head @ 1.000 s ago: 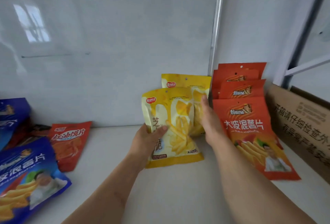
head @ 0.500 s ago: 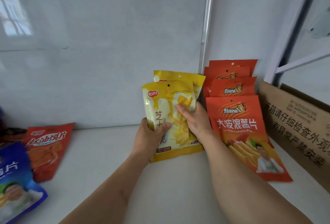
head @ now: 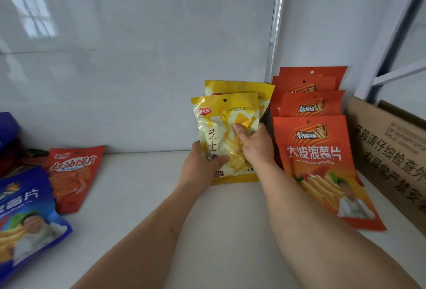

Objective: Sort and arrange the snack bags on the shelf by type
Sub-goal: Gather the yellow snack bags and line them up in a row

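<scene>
A yellow snack bag stands upright near the back of a white shelf, and it serves as the landmark here. The left hand grips its lower left edge, thumb curled across the front and fingers hidden behind. The right hand lies against the bag's right half, with the thumb pressing on the front and the other fingers wrapped round its right edge. Half a second ago both hands held the bag in much the same way; a second ago the right hand was further back, touching the bag behind.

Directly behind the yellow bag, and touching it, a second yellow bag of the same kind leans toward the white back wall, only its top strip showing. Just right of the yellow bag stands a row of orange-red chip bags, overlapping front to back, the front one leaning forward. Right of those sits a brown cardboard box with printed characters.

Well to the left of the yellow bag, a red snack bag lies on the shelf. Further left and nearer the viewer lies a blue chip bag, which was mostly out of frame half a second ago.
</scene>
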{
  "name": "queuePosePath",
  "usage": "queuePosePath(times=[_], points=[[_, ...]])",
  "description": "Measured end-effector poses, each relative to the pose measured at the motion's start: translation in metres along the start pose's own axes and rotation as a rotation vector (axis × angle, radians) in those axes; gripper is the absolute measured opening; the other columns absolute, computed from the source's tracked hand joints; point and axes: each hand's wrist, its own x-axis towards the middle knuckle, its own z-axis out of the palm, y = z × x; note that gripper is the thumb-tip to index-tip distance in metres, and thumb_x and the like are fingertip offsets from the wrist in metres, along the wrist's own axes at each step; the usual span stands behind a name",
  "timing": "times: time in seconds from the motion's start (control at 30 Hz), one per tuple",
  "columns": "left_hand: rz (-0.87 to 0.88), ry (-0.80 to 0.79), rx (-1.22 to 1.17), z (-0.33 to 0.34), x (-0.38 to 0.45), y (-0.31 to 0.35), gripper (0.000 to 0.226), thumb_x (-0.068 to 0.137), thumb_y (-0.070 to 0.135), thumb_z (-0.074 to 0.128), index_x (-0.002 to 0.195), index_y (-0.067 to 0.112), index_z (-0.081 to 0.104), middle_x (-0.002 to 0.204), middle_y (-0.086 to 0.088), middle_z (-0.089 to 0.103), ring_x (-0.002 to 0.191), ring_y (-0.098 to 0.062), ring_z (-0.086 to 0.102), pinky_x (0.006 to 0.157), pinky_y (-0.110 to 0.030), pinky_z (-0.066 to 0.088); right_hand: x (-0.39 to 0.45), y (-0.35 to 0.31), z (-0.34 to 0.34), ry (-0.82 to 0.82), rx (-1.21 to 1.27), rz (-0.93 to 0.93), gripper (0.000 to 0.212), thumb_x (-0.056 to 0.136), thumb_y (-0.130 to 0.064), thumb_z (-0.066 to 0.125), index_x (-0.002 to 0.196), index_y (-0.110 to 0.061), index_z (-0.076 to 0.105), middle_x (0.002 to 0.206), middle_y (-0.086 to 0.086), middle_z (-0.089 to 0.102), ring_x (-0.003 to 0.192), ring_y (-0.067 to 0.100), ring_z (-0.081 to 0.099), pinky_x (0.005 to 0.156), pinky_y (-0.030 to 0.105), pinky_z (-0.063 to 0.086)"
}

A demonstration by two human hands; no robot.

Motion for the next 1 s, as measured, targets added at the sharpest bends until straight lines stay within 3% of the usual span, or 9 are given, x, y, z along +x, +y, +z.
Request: queuePosePath(times=[0.1,0.17,0.3,0.37,0.5,0.63,0.83,1.0], points=[[-0.012,0.024,-0.01,0.0,-0.007,0.002,0.059,0.079,0.04,0.083,0.124,0.025,0.048,0.112,0.003,0.069,0.101,-0.022,0.068,0.087,-0.043,0.057,-0.012,-0.002,0.001,0.041,-0.033,0.001,0.074,0.089,-0.058,0.063,0.141,-0.009,0.045,0.137,0.01,0.059,0.127,0.031,0.055,0.104,0.038,0.044],[-0.027,0.039,-0.028,-0.003,-0.012,0.004,0.064,0.074,0.044,0.085,0.123,0.028,0.047,0.111,0.005,0.069,0.099,-0.021,0.07,0.088,-0.045,0.058,-0.024,-0.001,-0.001,0.044,-0.111,-0.015,0.087,0.092,-0.058,0.058,0.154,-0.005,0.027,0.154,0.015,0.041,0.142,0.032,0.038,0.116,0.041,0.032],[-0.055,0.067,-0.077,-0.006,-0.023,0.002,0.079,0.06,0.056,0.086,0.125,0.029,0.049,0.109,0.007,0.073,0.094,-0.02,0.074,0.087,-0.045,0.06,-0.051,0.0,-0.007,0.133,-0.324,-0.155,0.091,0.095,-0.057,0.051,0.157,-0.002,0.013,0.163,0.017,0.022,0.15,0.03,0.021,0.119,0.04,0.02],[-0.068,0.081,-0.089,-0.008,-0.031,0.0,0.086,0.058,0.061,0.083,0.13,0.03,0.049,0.11,0.008,0.073,0.093,-0.02,0.075,0.088,-0.046,0.06,-0.064,-0.001,-0.005,0.187,-0.39,-0.258,0.087,0.097,-0.055,0.05,0.157,-0.002,0.017,0.163,0.018,0.021,0.151,0.031,0.02,0.12,0.044,0.021],[-0.062,0.164,0.002,-0.02,-0.055,0.0,0.075,0.088,0.053,0.069,0.148,0.019,0.04,0.121,0.004,0.065,0.105,-0.016,0.065,0.092,-0.034,0.053,-0.086,0.001,0.003,0.276,-0.507,-0.505,0.066,0.096,-0.043,0.057,0.148,-0.004,0.042,0.156,0.019,0.036,0.144,0.036,0.035,0.113,0.05,0.033],[-0.042,0.263,0.25,-0.05,-0.073,-0.013,0.045,0.097,0.042,0.06,0.133,0.017,0.059,0.121,0.001,0.065,0.107,-0.017,0.06,0.088,-0.028,0.044,-0.1,-0.005,0.016,0.177,-0.564,-0.754,0.036,0.093,-0.03,0.062,0.124,-0.011,0.065,0.14,0.011,0.056,0.129,0.032,0.051,0.104,0.046,0.04],[0.067,0.326,0.805,-0.121,-0.104,-0.036,0.035,0.102,0.039,0.05,0.129,0.021,0.063,0.131,0.002,0.062,0.118,-0.022,0.059,0.089,-0.034,0.048,-0.137,-0.021,0.062,0.023,-0.522,-0.926,0.021,0.089,-0.021,0.061,0.106,-0.012,0.07,0.117,0.005,0.067,0.106,0.032,0.063,0.089,0.041,0.048],[0.123,0.391,0.979,-0.19,-0.136,-0.056,0.032,0.103,0.037,0.047,0.121,0.019,0.065,0.121,0.0,0.063,0.115,-0.024,0.058,0.08,-0.036,0.047,-0.181,-0.053,0.115,-0.078,-0.475,-0.967,0.018,0.087,-0.021,0.058,0.098,-0.013,0.071,0.107,0.005,0.069,0.095,0.032,0.064,0.081,0.04,0.049]])
